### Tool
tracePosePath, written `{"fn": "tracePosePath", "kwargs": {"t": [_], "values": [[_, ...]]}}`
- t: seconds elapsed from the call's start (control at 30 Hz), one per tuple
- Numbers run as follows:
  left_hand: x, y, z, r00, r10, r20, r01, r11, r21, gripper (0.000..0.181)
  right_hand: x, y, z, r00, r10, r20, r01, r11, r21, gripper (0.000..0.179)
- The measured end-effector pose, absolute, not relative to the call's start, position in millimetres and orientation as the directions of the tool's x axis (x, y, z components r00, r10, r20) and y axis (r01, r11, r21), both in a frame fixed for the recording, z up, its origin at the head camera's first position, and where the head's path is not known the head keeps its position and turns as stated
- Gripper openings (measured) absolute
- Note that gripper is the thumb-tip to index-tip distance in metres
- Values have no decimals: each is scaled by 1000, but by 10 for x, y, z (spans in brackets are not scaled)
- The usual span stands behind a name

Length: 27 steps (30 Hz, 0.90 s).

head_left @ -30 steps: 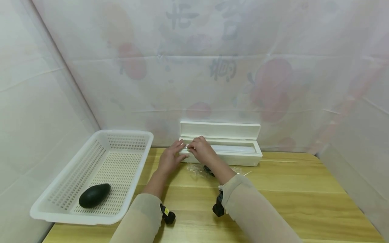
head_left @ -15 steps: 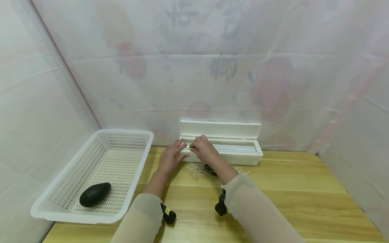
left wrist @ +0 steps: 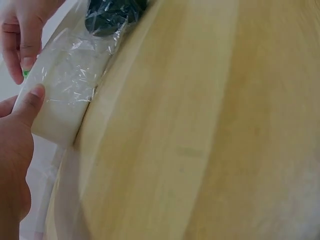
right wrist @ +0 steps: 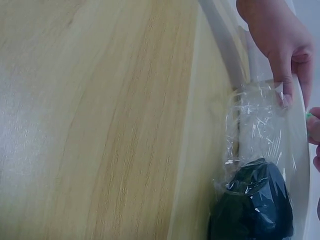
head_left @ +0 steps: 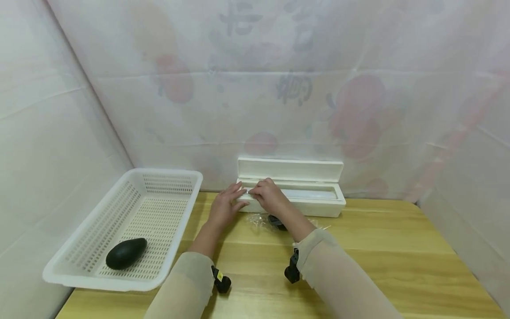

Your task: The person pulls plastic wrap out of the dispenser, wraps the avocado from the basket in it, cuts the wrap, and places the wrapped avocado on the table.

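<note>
A long white plastic wrap dispenser [head_left: 303,207] stands at the back of the table with its lid raised and a white roll [head_left: 308,194] inside. My left hand [head_left: 223,208] holds its left end, thumb on the front face, fingers over the top edge. Beside it my right hand [head_left: 271,197] pinches a small green slide cutter [left wrist: 26,73] on the dispenser's edge, mostly hidden by the fingertips. Clear film [right wrist: 260,120] hangs down the dispenser's front. A dark green avocado-like fruit [right wrist: 260,200] lies in the film, partly behind my right wrist in the head view.
To the left, a white perforated plastic basket [head_left: 159,221] holds another dark, smooth, avocado-shaped fruit [head_left: 126,253]. The wooden table [head_left: 378,266] meets a printed cloth wall [head_left: 299,110] right behind the dispenser.
My right hand has shifted very slightly to the right along the dispenser. The left hand stays at the dispenser's left end. The head view has moved a little.
</note>
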<state>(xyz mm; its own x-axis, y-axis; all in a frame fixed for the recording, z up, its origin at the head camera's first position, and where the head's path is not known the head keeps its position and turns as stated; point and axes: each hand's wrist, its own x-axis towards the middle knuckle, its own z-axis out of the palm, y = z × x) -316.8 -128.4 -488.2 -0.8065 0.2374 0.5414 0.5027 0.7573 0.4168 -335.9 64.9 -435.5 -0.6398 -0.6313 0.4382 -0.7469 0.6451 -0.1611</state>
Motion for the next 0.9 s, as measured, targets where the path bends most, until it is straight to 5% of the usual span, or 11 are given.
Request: {"fn": "tracePosePath", "kwargs": {"t": [0.6, 0.9], "values": [[-3137, -1326, -4884, -798, 228, 557, 487, 790, 374, 41, -3342, 607, -4356, -579, -666, 470, -790, 602, -121, 13], [-3132, -1310, -4902, -817, 213, 536, 467, 790, 398, 43, -3351, 633, -4412, -705, -569, 423, -699, 656, -284, 16]]}}
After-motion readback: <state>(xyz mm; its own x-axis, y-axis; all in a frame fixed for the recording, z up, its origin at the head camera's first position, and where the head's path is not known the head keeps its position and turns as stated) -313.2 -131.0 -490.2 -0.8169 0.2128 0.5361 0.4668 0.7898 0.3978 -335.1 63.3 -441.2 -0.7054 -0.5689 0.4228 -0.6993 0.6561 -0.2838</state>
